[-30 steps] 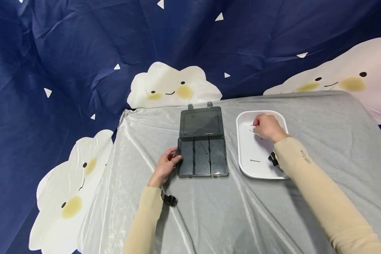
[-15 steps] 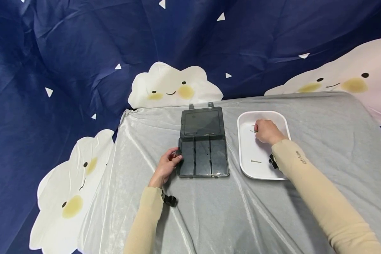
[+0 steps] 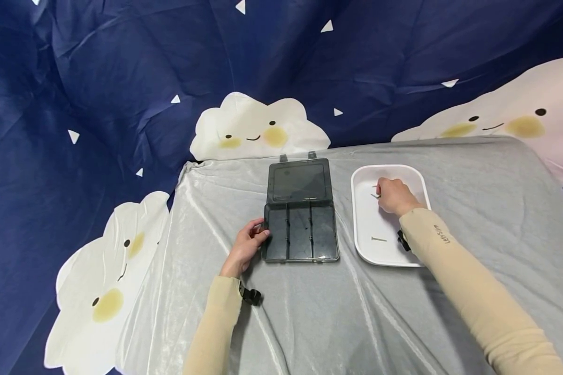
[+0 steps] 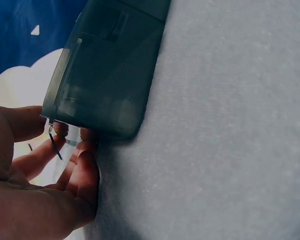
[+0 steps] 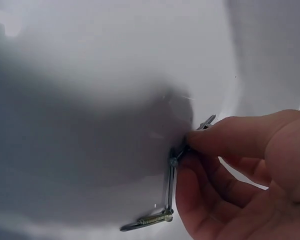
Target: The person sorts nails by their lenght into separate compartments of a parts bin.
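Observation:
My left hand (image 3: 245,247) holds the left side of a dark, see-through compartment box (image 3: 323,232). In the left wrist view its thumb lies at the rim and the curled fingers are against the wall. The box lid (image 3: 299,181) lies folded back. My right hand (image 3: 396,198) reaches into a white tray (image 3: 365,221). Seen from the right wrist, thumb and forefinger pinch a small metal screw (image 5: 208,121), mostly hidden by the fingers. Another thin screw (image 5: 170,187) and a brassy screw (image 5: 151,219) lie beside the fingertips. A separate screw (image 3: 379,239) lies near the tray's front.
Grey cloth (image 3: 309,317) covers the table under box and tray. Behind it hangs a dark blue curtain (image 3: 136,47) with printed clouds. The tray's raised rim (image 3: 354,208) stands between the right hand and the box.
My right hand has shifted slightly toward me inside the tray, its fingers closing down among the screws. The left hand stays at the box.

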Action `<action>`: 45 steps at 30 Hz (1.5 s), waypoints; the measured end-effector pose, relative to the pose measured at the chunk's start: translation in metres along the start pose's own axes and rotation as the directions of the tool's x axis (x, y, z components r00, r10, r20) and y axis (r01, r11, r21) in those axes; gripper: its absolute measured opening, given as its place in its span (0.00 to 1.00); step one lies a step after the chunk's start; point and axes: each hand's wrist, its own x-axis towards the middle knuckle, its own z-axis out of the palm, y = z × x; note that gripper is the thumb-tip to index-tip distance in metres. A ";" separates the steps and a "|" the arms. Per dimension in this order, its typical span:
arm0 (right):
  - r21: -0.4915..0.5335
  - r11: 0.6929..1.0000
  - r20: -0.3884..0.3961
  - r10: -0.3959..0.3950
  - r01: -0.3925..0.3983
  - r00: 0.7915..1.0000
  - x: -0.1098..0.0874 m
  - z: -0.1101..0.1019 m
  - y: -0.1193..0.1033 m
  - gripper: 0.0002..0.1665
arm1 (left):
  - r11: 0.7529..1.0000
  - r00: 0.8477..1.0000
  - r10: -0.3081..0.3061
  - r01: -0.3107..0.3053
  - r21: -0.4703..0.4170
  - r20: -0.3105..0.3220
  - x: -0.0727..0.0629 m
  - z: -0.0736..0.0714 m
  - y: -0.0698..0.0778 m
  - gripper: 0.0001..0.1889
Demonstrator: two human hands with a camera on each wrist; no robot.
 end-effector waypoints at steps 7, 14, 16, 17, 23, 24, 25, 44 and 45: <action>-0.017 1.000 0.038 0.017 -0.016 0.999 -0.001 0.001 -0.003 0.14 | 1.000 1.000 -0.002 0.002 0.006 0.001 -0.001 0.000 -0.001 0.24; -0.031 0.999 0.080 0.031 -0.029 0.996 -0.005 0.006 -0.004 0.20 | 1.000 1.000 -0.015 0.015 0.027 0.016 -0.005 -0.001 0.000 0.24; -0.033 0.999 0.081 0.032 -0.029 0.996 -0.006 0.006 -0.003 0.22 | 1.000 1.000 -0.013 0.013 0.025 0.015 -0.006 0.000 0.000 0.24; -0.033 0.999 0.082 0.031 -0.029 0.996 -0.006 0.007 -0.003 0.22 | 1.000 1.000 -0.008 0.008 0.023 0.009 -0.004 0.000 -0.004 0.24; -0.040 0.999 0.077 0.022 -0.019 0.997 -0.008 0.005 -0.002 0.23 | 1.000 1.000 -0.001 0.001 0.016 0.007 -0.004 0.001 -0.003 0.24; -0.039 0.999 0.073 0.020 -0.017 0.997 -0.008 0.004 -0.002 0.23 | 1.000 1.000 -0.004 0.004 0.013 0.006 -0.004 0.001 -0.002 0.24; -0.037 0.999 0.069 0.016 -0.014 0.997 -0.008 0.003 -0.003 0.23 | 1.000 1.000 -0.004 0.004 0.012 0.006 -0.004 0.001 -0.002 0.24; -0.041 0.996 0.040 -0.075 0.077 0.996 -0.011 -0.015 -0.015 0.05 | 1.000 1.000 -0.003 0.003 0.030 0.002 -0.003 0.000 0.002 0.23; -0.039 0.996 0.046 -0.079 0.081 0.996 -0.012 -0.016 -0.016 0.05 | 1.000 1.000 -0.002 0.002 0.030 0.001 -0.003 0.000 0.002 0.23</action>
